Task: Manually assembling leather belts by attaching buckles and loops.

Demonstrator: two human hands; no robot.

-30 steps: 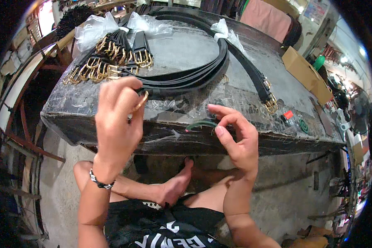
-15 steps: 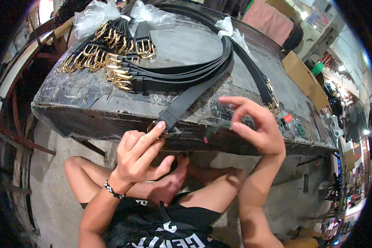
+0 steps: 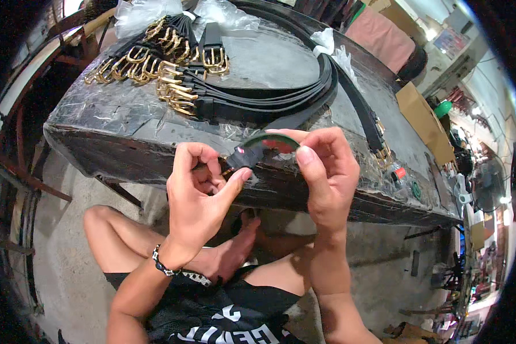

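Note:
My left hand (image 3: 203,192) is closed at the buckle end of a black belt (image 3: 252,156), just in front of the table's near edge. Gold metal shows by its fingers. My right hand (image 3: 331,175) pinches a thin dark green strip (image 3: 278,135) between thumb and fingertips. The strip arcs from there over to the held belt end; how it meets the belt I cannot tell. Beyond my hands lies a bundle of black belts (image 3: 269,103) with gold buckles (image 3: 175,92), curved across the table. White plastic (image 3: 324,40) is wrapped around the bundle.
The dark, worn table (image 3: 109,137) spans the view before me. More gold-buckled straps (image 3: 137,63) and clear plastic (image 3: 146,17) lie at its far left. On the right are a belt end with a buckle (image 3: 384,153), a green coil (image 3: 415,190) and a cardboard box (image 3: 424,123).
My right hand has moved left toward my left hand, bringing the green strip up to the belt end. My left fingers, stretched out before, are now curled in.

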